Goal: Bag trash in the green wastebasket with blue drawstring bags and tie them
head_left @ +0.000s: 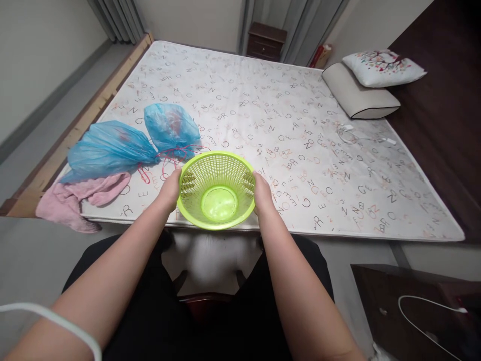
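Both hands around green basket

My arms are bare, with no sleeves showing. I wear black clothing. A white cable crosses my left forearm.

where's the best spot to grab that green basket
Take the green basket by its flared rim, coming in from the two opposite sides, as the left hand and right hand do now. It sits upright and empty, and the rim's lip likely gives fingers a firm grip.
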Demonstrator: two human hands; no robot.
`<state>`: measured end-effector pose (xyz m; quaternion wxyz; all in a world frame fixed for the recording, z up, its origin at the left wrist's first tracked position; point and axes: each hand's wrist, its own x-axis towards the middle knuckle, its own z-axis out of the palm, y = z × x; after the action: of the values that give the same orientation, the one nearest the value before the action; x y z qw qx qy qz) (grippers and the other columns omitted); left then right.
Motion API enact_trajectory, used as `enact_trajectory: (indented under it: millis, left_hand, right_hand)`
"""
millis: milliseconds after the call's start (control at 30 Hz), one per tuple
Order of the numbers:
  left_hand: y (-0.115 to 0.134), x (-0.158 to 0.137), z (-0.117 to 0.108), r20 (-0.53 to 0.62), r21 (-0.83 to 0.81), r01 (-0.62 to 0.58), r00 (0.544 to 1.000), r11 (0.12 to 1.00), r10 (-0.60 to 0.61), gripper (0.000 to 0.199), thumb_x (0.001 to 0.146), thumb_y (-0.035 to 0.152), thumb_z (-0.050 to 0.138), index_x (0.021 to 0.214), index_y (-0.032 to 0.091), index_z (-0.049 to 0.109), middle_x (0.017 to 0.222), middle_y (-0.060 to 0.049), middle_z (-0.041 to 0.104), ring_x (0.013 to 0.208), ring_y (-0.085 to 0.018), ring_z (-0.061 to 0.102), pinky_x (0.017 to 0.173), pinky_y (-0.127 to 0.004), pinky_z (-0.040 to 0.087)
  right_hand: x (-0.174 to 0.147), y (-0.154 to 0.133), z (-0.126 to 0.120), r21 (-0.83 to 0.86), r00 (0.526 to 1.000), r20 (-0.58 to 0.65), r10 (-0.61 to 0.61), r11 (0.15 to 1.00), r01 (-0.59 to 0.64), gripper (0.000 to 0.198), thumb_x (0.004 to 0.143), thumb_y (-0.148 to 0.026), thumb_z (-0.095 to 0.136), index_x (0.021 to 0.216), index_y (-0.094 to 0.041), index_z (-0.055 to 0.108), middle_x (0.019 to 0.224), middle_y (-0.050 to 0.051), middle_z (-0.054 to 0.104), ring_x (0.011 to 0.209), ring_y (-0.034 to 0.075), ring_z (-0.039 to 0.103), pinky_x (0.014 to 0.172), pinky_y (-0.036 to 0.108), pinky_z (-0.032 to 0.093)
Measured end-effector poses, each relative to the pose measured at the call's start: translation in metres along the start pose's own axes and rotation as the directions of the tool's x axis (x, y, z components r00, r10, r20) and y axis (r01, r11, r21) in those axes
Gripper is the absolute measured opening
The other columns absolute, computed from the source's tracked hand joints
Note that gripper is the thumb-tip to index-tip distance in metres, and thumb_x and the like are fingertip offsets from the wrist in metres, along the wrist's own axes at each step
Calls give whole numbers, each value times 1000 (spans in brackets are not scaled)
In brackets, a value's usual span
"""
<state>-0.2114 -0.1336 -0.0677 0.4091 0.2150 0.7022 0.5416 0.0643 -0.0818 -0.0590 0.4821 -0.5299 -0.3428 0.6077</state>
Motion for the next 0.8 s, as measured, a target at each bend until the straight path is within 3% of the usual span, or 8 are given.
enact_trajectory:
  millis: [200,367,567,800]
  left_hand:
    - [5,-3,4,19,-35,75,997,997,-74,56,89,66,64,101,12,73,93,-11,75,87,-27,72,81,-41,62]
    - [9,-7,6,4,-100,104,995,989,-104,48,85,61,69,95,15,73,91,-9,76,81,-26,72,72,-35,60]
    - [19,-15,11,22,-126,141,990,982,-139,40,89,53,63,93,15,75,90,-11,77,77,-25,72,63,-32,58]
    - [16,-13,10,19,-128,133,991,983,-131,42,87,56,66,94,15,74,91,-12,77,82,-28,74,67,-35,61]
  right_hand:
    - [2,3,0,29,1000,12,18,999,-19,33,91,-51,63,98,-20,73,101,5,76,97,22,66,89,36,52]
    - [-1,0,2,17,1000,-8,11,1000,-11,30,91,-51,63,93,-23,74,99,3,76,95,22,67,87,35,52]
    - [-4,-5,5,28,1000,-20,19,999,-18,28,89,-49,64,90,-23,74,97,3,75,92,21,66,84,34,51]
    - [-6,-8,6,-9,1000,-27,12,1000,-12,28,90,-48,63,90,-23,74,100,4,76,92,22,67,89,37,51]
